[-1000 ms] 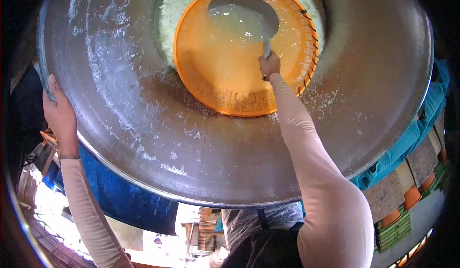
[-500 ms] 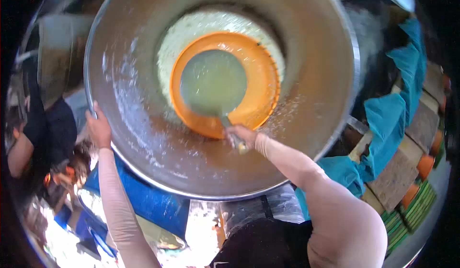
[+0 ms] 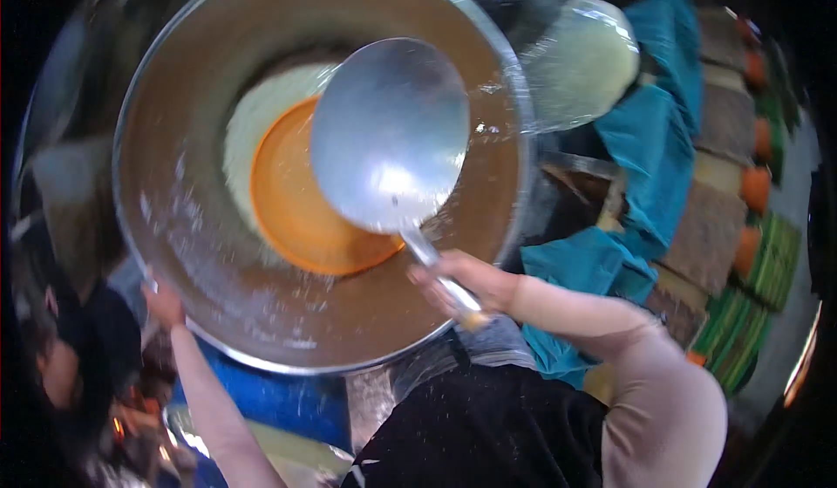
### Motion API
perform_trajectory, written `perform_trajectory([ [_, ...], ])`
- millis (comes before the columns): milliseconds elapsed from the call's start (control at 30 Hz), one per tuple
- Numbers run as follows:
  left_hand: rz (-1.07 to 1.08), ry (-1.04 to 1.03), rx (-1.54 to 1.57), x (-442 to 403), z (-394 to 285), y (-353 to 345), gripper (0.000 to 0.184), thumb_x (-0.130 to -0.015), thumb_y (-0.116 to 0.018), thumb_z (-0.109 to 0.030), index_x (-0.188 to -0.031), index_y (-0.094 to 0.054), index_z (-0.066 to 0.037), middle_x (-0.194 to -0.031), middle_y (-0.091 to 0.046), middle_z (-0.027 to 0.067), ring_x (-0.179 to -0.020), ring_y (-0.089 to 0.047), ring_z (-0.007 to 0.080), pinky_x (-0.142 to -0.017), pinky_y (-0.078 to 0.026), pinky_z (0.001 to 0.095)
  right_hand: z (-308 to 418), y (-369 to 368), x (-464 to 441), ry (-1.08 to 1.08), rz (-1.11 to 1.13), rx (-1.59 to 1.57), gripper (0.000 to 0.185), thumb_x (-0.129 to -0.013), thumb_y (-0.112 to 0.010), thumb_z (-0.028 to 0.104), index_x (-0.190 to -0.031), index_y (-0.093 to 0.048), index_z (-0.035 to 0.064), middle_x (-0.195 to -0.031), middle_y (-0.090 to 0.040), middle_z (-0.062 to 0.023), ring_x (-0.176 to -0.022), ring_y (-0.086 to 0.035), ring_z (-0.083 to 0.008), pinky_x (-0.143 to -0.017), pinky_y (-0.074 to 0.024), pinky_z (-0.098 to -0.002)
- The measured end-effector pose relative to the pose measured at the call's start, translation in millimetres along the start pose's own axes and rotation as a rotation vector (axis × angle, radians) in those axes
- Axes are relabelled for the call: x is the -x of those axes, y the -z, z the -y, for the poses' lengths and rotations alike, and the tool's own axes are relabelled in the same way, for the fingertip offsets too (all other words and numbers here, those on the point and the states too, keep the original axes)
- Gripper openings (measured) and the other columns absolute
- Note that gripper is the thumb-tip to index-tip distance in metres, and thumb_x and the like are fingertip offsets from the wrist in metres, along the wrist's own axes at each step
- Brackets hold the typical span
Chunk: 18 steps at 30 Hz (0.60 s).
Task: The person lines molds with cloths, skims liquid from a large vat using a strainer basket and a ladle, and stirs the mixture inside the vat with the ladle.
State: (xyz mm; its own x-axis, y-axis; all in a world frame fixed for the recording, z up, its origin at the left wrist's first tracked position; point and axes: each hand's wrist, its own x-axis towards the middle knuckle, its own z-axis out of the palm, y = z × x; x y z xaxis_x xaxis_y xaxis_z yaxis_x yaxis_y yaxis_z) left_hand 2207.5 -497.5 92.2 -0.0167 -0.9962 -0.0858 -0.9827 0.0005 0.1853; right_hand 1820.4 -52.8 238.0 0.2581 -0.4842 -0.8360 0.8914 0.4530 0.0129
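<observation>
A large ladle (image 3: 390, 130) with a wide, round metal bowl is raised over the big metal pan. My right hand (image 3: 466, 280) is closed around its short handle near the pan's lower right rim. I cannot tell whether any liquid lies in the ladle. Beneath it, partly covered, an orange basin (image 3: 288, 200) rests on pale liquid (image 3: 244, 130) in the bottom of the big metal pan (image 3: 261, 318). At the pan's lower left edge, my left hand (image 3: 163, 303) grips the rim with the fingers over it.
A rounded pale, shiny patch (image 3: 588, 61), blurred, lies right of the pan. Teal cloth (image 3: 649, 156) drapes beyond it, beside stacked brownish blocks (image 3: 706, 226) and green slatted pieces (image 3: 750, 313). A blue surface (image 3: 270, 401) is below the pan. Another person (image 3: 96, 331) is at left.
The ladle has come up out of the greenish liquid in the orange basin and moved right with my right hand. My view has shifted right. My left hand stays on the rim.
</observation>
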Motion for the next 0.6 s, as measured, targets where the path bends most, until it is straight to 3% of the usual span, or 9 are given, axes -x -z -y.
perform_trajectory([
  [100,-0.018,0.007,-0.093,5,-17,10,0.073,-0.096,-0.040,-0.058,-0.130,-0.050,0.006,-0.121,-0.057,0.0323,-0.115,-0.053,0.0480,-0.097,-0.042,0.0483,-34,42,-205,0.317,-0.236,0.066,0.014,-0.090,-0.059,0.017,-0.083,-0.055,0.0048,-0.058,-0.055,-0.0057,-0.046,-0.057,-0.0193,-0.044,-0.0475,-0.0324],
  [133,-0.048,-0.030,-0.107,-2,-5,0,0.073,-0.097,-0.040,-0.058,-0.129,-0.050,0.007,-0.121,-0.057,0.0330,-0.114,-0.053,0.0483,-0.097,-0.042,0.0475,-32,48,-259,0.407,-0.429,-0.021,0.013,-0.088,-0.058,0.015,-0.081,-0.055,0.0046,-0.057,-0.055,-0.0069,-0.046,-0.057,-0.0199,-0.043,-0.0471,-0.0331],
  [200,-0.017,0.011,-0.125,7,-25,10,0.075,-0.097,-0.040,-0.058,-0.128,-0.050,0.009,-0.120,-0.057,0.0336,-0.114,-0.053,0.0481,-0.097,-0.042,0.0467,-28,107,-368,0.619,-0.849,0.173,0.012,-0.083,-0.059,0.012,-0.087,-0.055,0.0018,-0.059,-0.056,-0.0065,-0.044,-0.055,-0.0180,-0.040,-0.0450,-0.0341],
  [267,0.024,0.056,-0.133,7,-25,9,0.076,-0.097,-0.040,-0.058,-0.128,-0.049,0.012,-0.120,-0.057,0.0342,-0.114,-0.054,0.0479,-0.097,-0.042,0.0459,-7,146,-418,0.799,-0.901,0.240,0.010,-0.084,-0.058,0.009,-0.090,-0.055,0.0030,-0.060,-0.057,-0.0062,-0.045,-0.055,-0.0173,-0.040,-0.0441,-0.0331],
  [333,-0.120,-0.080,-0.167,4,-10,2,0.077,-0.097,-0.041,-0.057,-0.126,-0.049,0.014,-0.119,-0.057,0.0349,-0.113,-0.055,0.0475,-0.095,-0.043,0.0452,9,204,-450,0.783,-1.199,0.746,0.025,-0.079,-0.064,0.018,-0.097,-0.058,0.0014,-0.073,-0.064,-0.0149,-0.063,-0.063,-0.0273,-0.059,-0.0492,-0.0391],
  [367,-0.143,-0.069,-0.207,4,-9,1,0.076,-0.097,-0.042,-0.056,-0.125,-0.050,0.014,-0.118,-0.059,0.0344,-0.113,-0.056,0.0462,-0.094,-0.043,0.0445,33,188,-441,0.675,-1.311,0.903,0.036,-0.076,-0.068,0.024,-0.101,-0.059,0.0000,-0.082,-0.068,-0.0211,-0.079,-0.068,-0.0365,-0.077,-0.0528,-0.0447],
  [500,-0.107,-0.091,-0.100,3,-8,2,0.076,-0.097,-0.042,-0.057,-0.123,-0.053,0.013,-0.116,-0.060,0.0331,-0.111,-0.058,0.0439,-0.094,-0.044,0.0425,31,225,-493,0.721,-1.065,1.026,0.032,-0.076,-0.067,0.024,-0.098,-0.060,0.0024,-0.076,-0.067,-0.0193,-0.069,-0.068,-0.0337,-0.068,-0.0545,-0.0445],
  [567,-0.064,-0.064,-0.081,7,-17,5,0.075,-0.097,-0.042,-0.057,-0.123,-0.053,0.012,-0.116,-0.060,0.0327,-0.111,-0.058,0.0437,-0.094,-0.044,0.0424,21,181,-482,0.366,-0.775,0.801,0.025,-0.075,-0.067,0.021,-0.088,-0.060,-0.0002,-0.067,-0.063,-0.0156,-0.055,-0.064,-0.0285,-0.052,-0.0527,-0.0431],
  [600,-0.041,-0.045,-0.048,8,-19,7,0.075,-0.097,-0.042,-0.058,-0.123,-0.054,0.011,-0.116,-0.061,0.0324,-0.111,-0.059,0.0436,-0.093,-0.044,0.0424,6,185,-494,0.291,-0.638,0.792,0.020,-0.078,-0.065,0.017,-0.084,-0.059,-0.0006,-0.065,-0.061,-0.0125,-0.051,-0.060,-0.0245,-0.047,-0.0495,-0.0398],
])
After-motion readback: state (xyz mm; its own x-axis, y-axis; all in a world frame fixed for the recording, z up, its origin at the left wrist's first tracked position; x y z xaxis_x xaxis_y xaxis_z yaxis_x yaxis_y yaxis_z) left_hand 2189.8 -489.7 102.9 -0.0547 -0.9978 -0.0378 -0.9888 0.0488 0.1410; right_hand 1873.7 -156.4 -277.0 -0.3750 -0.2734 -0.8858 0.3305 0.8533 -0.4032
